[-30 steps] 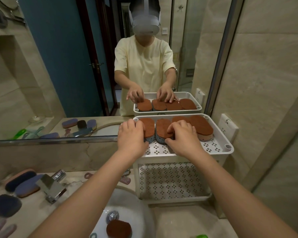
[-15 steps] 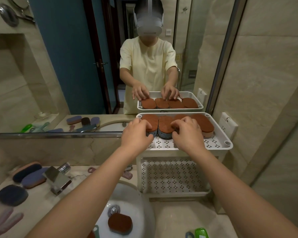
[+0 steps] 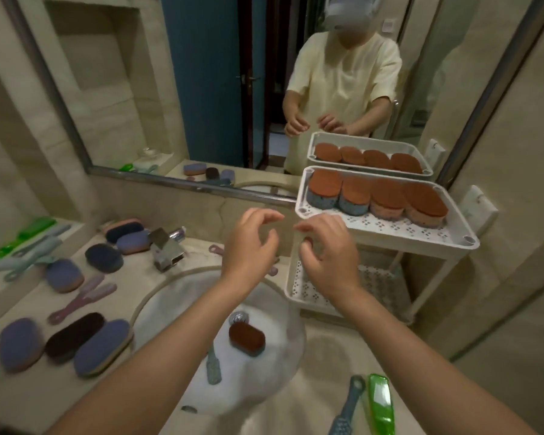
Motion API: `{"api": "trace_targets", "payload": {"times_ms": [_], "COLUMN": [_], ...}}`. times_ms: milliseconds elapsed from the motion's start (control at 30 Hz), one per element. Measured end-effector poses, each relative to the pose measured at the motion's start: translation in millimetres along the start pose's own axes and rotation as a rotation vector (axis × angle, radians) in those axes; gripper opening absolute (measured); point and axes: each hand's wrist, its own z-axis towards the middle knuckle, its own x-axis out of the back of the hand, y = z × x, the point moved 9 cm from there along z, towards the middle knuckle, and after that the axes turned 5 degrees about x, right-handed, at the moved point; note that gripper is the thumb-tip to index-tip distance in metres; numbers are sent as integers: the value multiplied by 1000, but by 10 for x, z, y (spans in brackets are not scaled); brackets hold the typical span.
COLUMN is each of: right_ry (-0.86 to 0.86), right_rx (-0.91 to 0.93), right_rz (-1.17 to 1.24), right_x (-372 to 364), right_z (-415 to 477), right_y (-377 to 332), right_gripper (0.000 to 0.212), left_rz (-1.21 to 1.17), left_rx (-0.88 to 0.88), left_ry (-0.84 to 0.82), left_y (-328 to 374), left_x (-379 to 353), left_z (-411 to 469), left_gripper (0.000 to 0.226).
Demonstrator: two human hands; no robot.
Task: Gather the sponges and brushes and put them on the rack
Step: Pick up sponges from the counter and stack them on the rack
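Both hands are held empty above the sink: the left hand and the right hand hover just in front of the rack, fingers loosely curled and nothing grasped in either. Four sponges are lined up along the back of the rack's top shelf, touching one another. More sponges are spread over the counter at the left, one sponge lies in the sink, and a pink brush is seen on the counter. The next pick-up is probably best made on the sponge in the sink, the nearest one. It should be taken by its long sides so that it can be set flat on the bare front strip of the top shelf. Brushes are better lifted by their handles. The lower shelf is partly covered by the right hand, the items at the far left are blurred, and the green brush is cut off by the bottom edge.
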Motion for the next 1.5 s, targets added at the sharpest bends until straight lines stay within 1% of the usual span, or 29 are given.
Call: {"api": "trace_targets", "payload": {"times_ms": [100, 167, 300, 333, 467, 567, 633, 733, 800, 867, 967, 1033, 1067, 1133, 1200, 1267, 1367, 1500], "right_ry": [-102, -201, -575, -643, -783, -881, -960, -1130, -1189, -1193, -1196, -1237, -1272, -1331, -1361, -1378, -1387, -1375], "right_rx": [-27, -69, -190, -210, -283, -337, -374, -429, -465, -497, -542, -573, -586, -612, -639, -689, -734, -717], "right_rz": [48, 58, -32, -41, -40, -24, -38, -79, -107, -119, -116, -134, -158, -216, -263, -288, -315, -329], "right_x": [-373, -645, -1335, -1478, -1930, -2246, -2438, -2715, -2858, -2967, -3159, -3280, -3335, -3433, -3515, -3572, -3643, -3714], "right_z": [-256, -422, -828, -935, -1268, -1447, -1559, -1794, -1924, -2000, -2103, -2206, -2267, -2370, -2448, -2527, -2627, -2698], "right_y": [-107, -104, 8, 25, 64, 109, 169, 289, 387, 476, 616, 730, 791, 904, 990, 1058, 1138, 1184], "right_gripper": [19, 18, 21, 22, 23, 25, 24, 25, 27, 29, 33, 43, 51, 64, 71, 76, 81, 85], "left_rz": [10, 20, 72, 99, 178, 244, 281, 321, 362, 427, 538, 579, 591, 659, 759, 810, 871, 980], "left_rx": [84, 155, 357, 401, 529, 603, 637, 672, 688, 688, 642, 594, 554, 412, 295, 273, 215, 173], "left_ry": [19, 13, -47, -68, -144, -222, -265, -310, -365, -445, -597, -682, -718, -824, -958, -1055, -1144, -1195], "left_y": [-356, -637, -1292, -1446, -1975, -2320, -2529, -2787, -2956, -3095, -3306, -3428, -3480, -3576, -3706, -3858, -4026, -4182], "left_x": [177, 260, 332, 339, 406, 456, 469, 458, 402, 331, 165, 50, -10, -168, -299, -361, -426, -457], "left_z": [-271, -437, -795, -875, -1100, -1191, -1212, -1184, -1149, -1099, -1010, -944, -907, -849, -863, -892, -941, -1003], "left_gripper": [31, 29, 32, 34, 37, 33, 29, 23, 26, 34, 42, 42, 41, 43, 57, 66, 69, 77]}}
